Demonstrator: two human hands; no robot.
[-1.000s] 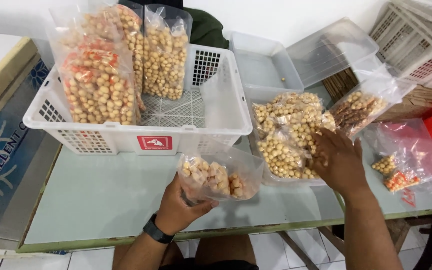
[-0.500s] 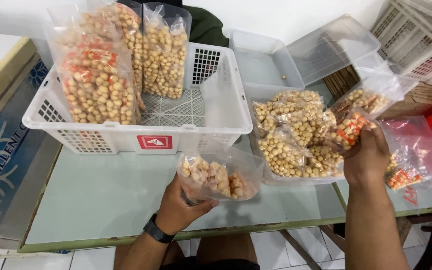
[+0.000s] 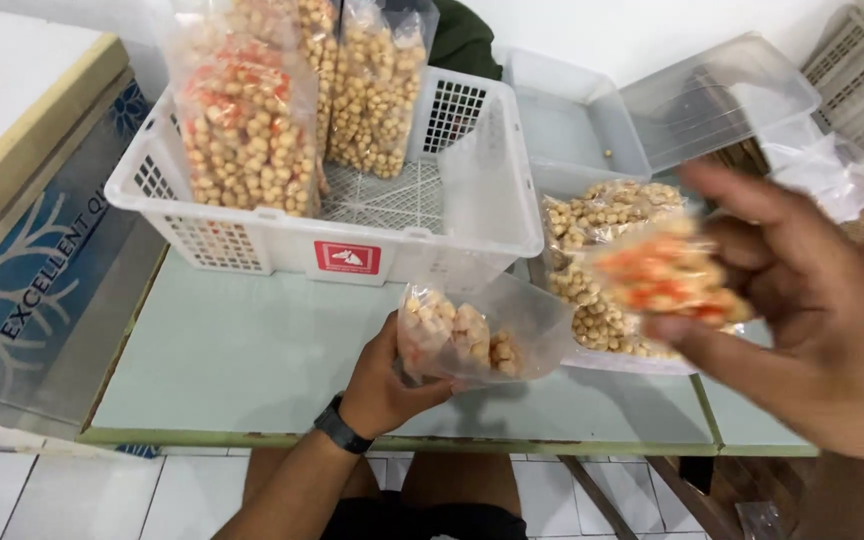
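Lifted from the pile toward the camera, the right hand (image 3: 812, 330) pinches an orange-flecked snack packet (image 3: 667, 280) in its fingers while the left hand (image 3: 382, 385) grips a clear snack bag (image 3: 477, 330) above the worktop (image 3: 252, 350), whose slack open mouth could spill pieces if tilted.

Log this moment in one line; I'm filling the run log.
left hand: holds open clear bag | right hand: carries orange-speckled snacks | white basket: filled bags upright

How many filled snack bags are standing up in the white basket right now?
3: a front bag with orange pieces, a middle bag mostly hidden behind it, and a right bag, all in the white basket. More may be hidden.
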